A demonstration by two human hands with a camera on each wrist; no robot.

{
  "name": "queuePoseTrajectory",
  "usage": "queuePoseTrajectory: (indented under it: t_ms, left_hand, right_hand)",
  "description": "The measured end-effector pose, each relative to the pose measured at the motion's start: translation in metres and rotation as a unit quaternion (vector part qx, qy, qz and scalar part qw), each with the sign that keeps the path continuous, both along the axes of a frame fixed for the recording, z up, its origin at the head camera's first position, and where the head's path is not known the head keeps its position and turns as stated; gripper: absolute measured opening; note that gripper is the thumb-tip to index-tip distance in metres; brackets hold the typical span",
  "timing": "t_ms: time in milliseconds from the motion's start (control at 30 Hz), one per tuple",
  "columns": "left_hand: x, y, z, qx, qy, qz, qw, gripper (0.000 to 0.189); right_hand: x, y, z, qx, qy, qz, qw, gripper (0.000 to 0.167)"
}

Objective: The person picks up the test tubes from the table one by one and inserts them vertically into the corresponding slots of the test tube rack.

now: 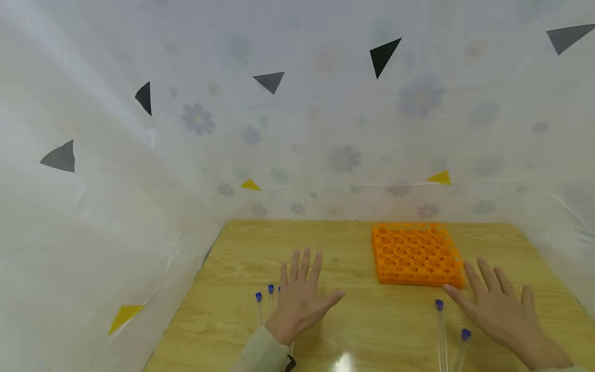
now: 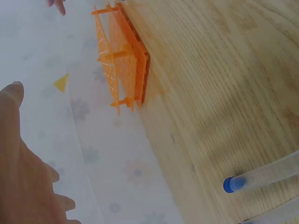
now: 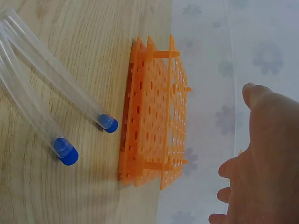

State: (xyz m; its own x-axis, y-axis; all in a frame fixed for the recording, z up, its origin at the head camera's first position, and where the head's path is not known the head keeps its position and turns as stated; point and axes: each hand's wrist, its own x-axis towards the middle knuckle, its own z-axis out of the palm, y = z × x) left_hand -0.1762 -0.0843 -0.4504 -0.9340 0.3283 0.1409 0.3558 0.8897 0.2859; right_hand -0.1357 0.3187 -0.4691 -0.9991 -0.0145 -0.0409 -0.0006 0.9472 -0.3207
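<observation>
An orange test tube rack with rows of round holes stands at the back right of the table; both wrist views show its tiers from the side. My left hand is held palm down with fingers spread, above several clear test tubes with blue caps, which it partly hides. Beside the rack's front right corner, my right hand is also spread and holds nothing. Two more blue-capped tubes lie in front of the rack, left of the right hand. In the right wrist view both tubes lie on the wood.
The wood-grain table ends at a pale flowered curtain behind and on both sides. Black, grey and yellow triangles are stuck on the curtain. A bright reflection shows near the table's front.
</observation>
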Motion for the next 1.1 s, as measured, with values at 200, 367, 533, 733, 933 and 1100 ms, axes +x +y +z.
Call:
queuePoseTrajectory:
  t_ms: [200,367,533,733,933,1100]
  left_hand:
    - [-0.006,0.015,0.000,0.001,-0.015,-0.020,0.9997,0.093]
    - [-0.010,0.034,-0.002,0.022,-0.034,-0.035,0.9986,0.090]
    - [-0.015,0.055,-0.006,0.053,-0.073,-0.044,0.9950,0.090]
    - [-0.022,0.079,-0.016,0.103,-0.116,-0.068,0.9855,0.083]
    - [-0.028,0.098,-0.029,0.155,-0.210,-0.092,0.9611,0.077]
    - [-0.030,0.117,-0.035,0.131,-0.214,-0.096,0.9632,0.074]
  right_hand:
    - [-0.009,0.004,-0.009,-0.044,-0.022,0.007,0.9987,0.095]
    - [-0.020,0.004,-0.011,-0.040,-0.037,0.005,0.9985,0.094]
    - [-0.025,0.002,-0.011,-0.036,-0.053,0.004,0.9980,0.094]
    - [-0.029,0.001,-0.013,-0.032,-0.060,0.006,0.9977,0.094]
    - [-0.032,0.003,-0.020,-0.023,-0.069,0.008,0.9973,0.097]
    - [-0.035,0.005,-0.023,-0.024,-0.080,0.004,0.9965,0.099]
